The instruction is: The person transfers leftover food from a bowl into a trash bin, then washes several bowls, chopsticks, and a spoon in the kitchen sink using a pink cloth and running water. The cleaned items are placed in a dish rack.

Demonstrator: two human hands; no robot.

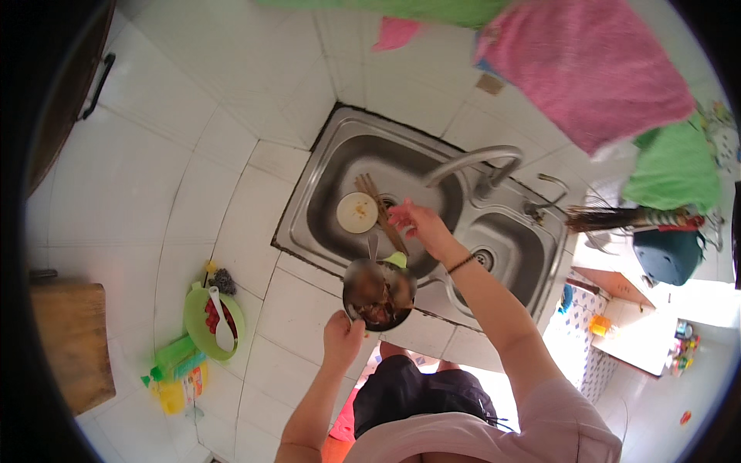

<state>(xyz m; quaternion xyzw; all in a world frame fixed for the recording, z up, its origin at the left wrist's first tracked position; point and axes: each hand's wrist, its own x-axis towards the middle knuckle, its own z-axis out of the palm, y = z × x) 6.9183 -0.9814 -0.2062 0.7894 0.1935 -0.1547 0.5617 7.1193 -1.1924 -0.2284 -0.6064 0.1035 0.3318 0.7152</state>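
My left hand (344,338) grips the near rim of a dark round bowl or pot (379,301) with food remains in it, at the sink's front edge. A spoon handle (373,246) and a light green piece (396,259) show at its far side. My right hand (418,226) hovers over the larger basin of the steel sink (333,139), fingers apart, with nothing held. Below it lie several wooden chopsticks (370,186), beside a small white bowl (356,213) with food bits. Part of the dark vessel's content is blurred.
A curved faucet (474,157) reaches over the large basin; a smaller basin (506,249) adjoins it on the right. On the tiled counter at left are a green colander (194,312) with red fruit and a white spoon, detergent bottles (179,356) and a wooden board (72,347). Pink cloth (590,69) hangs above.
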